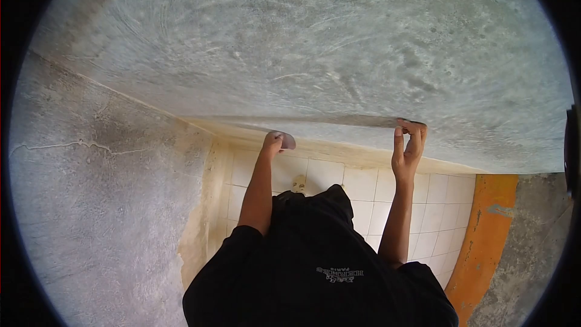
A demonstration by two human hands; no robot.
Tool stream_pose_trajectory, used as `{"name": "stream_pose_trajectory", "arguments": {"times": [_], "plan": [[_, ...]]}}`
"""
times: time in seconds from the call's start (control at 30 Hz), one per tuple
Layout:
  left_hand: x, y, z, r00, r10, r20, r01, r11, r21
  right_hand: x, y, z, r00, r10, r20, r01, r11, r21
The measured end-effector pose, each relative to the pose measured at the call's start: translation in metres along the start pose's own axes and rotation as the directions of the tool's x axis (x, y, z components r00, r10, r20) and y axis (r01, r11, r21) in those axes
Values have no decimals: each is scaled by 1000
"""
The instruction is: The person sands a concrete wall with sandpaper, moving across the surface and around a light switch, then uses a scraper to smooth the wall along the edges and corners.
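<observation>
My left hand (273, 142) is closed on a small, curved, brown-grey piece of sandpaper (287, 141), held close to the lower part of the grey wall (339, 42). The side of the sandpaper that faces the wall is hidden. Farther right, my right hand (410, 145) is raised against the same wall, with its fingers bent and the thumb apart from them. Its fingertips seem to touch the wall along a dark, shadowed line, and nothing shows in its grip.
A second grey wall (109, 163) with a crack meets the first at a corner on the left. White floor tiles (363, 184) lie below, around a foot (298, 183). An orange painted strip (487, 230) borders rough grey concrete (526, 236) on the right.
</observation>
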State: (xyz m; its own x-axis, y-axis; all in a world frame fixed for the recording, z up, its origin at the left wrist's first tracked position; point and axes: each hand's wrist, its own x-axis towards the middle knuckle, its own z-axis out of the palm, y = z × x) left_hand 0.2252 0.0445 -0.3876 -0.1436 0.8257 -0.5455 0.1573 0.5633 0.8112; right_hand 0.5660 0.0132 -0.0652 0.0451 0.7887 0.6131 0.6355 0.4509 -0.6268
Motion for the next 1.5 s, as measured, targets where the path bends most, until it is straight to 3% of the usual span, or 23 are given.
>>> {"name": "stream_pose_trajectory", "arguments": {"times": [0.1, 0.2, 0.3, 0.4, 0.5, 0.6, 0.7, 0.9, 1.0, 1.1, 1.2, 1.3, 1.4, 1.5], "plan": [[8, -10, 2, 997, 55, -59, -52, 997, 53, 1, 1, 0, 1000, -3, -7, 3, 1000, 2], [8, -7, -3, 996, 16, -88, -7, 995, 104, -1, 0, 2, 1000, -1, -11, 2, 1000, 21], [8, -11, -1, 994, 102, 40, -104, 993, 52, 2, 1, -1, 1000, 1, 0, -1, 1000, -1], [-9, 13, -3, 975, -27, -222, 60, 988, 143, -1, -1, 1, 1000, 12, -2, -12, 1000, 14], [3, -3, -2, 1000, -16, 11, 17, 998, -60, 1, 0, 0, 1000, 7, -9, -7, 999, 31], [11, -10, 1, 977, -38, -209, 52, 997, 62, 0, 1, 2, 1000, 3, -15, -3, 999, 45], [16, -18, -1, 999, 34, 5, -35, 999, 41, 0, 2, 0, 1000, -4, -7, 4, 1000, 10], [13, -12, 4, 990, -19, -137, 37, 991, 127, -1, 3, -1, 1000, -18, 14, 18, 1000, -16], [1, -6, 8, 998, 58, -29, -58, 998, 14, 2, 3, -1, 1000, -15, 8, 16, 1000, -11], [9, -1, 7, 988, -51, -144, 71, 988, 136, 0, 2, 0, 1000, -14, 4, 14, 1000, -8], [-6, 9, 7, 999, -10, -49, 7, 998, -58, 2, 3, 1, 1000, -24, -5, 24, 1000, 2], [7, -2, 8, 989, -39, -143, 45, 998, 33, 0, 3, 0, 1000, -9, -9, 9, 1000, 4], [9, -6, 2, 998, -4, -58, 4, 1000, 7, -1, 2, 0, 1000, -11, 2, 11, 1000, -18], [-2, 7, 6, 988, 31, -152, -9, 990, 140, 0, 5, -1, 1000, -19, 18, 19, 999, -35]]}}
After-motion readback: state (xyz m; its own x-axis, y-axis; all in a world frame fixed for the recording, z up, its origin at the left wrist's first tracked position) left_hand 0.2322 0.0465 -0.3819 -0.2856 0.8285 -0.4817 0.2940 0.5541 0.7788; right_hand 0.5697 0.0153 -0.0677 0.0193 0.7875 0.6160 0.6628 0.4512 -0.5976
